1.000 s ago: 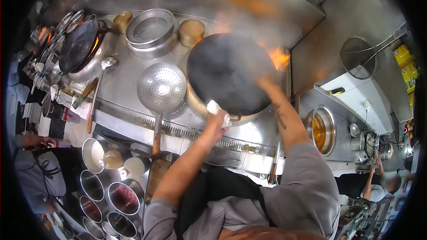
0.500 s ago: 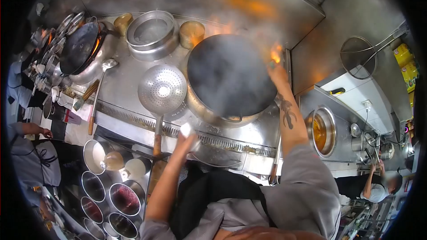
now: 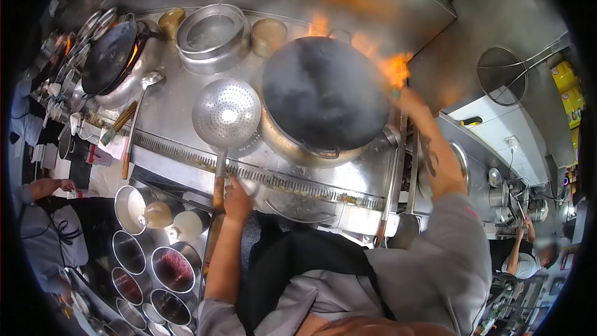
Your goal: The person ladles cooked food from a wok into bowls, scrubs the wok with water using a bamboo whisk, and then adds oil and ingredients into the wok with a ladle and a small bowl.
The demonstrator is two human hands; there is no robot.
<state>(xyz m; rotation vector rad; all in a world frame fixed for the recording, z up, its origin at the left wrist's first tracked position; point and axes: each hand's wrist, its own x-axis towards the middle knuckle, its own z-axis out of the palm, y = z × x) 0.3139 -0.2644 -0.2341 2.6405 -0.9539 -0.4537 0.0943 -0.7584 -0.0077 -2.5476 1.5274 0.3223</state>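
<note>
A large dark wok [image 3: 323, 96] sits on the burner, with smoke over its bowl and flames at its far and right rim. My right hand [image 3: 408, 102] is closed beside the wok's right edge, close to the flames. A small greenish bit shows at its fingers, but what it holds is unclear. A perforated skimmer [image 3: 226, 114] lies on the steel stove top. My left hand [image 3: 237, 201] is beside the skimmer's wooden handle [image 3: 218, 191], its fingers mostly curled. Something pale shows next to those fingers, too blurred to name.
A steel pot [image 3: 211, 40] stands behind the skimmer. A ladle [image 3: 146, 87] and a brush [image 3: 119, 123] lie left. Several metal containers [image 3: 175, 269] stand at lower left. Another ladle [image 3: 390, 168] lies right of the wok. Co-workers [image 3: 53, 230] stand at both sides.
My left hand has moved left and down, towards the skimmer's handle. My right hand has shifted right, away from the wok. The flames at the wok's rim have grown.
</note>
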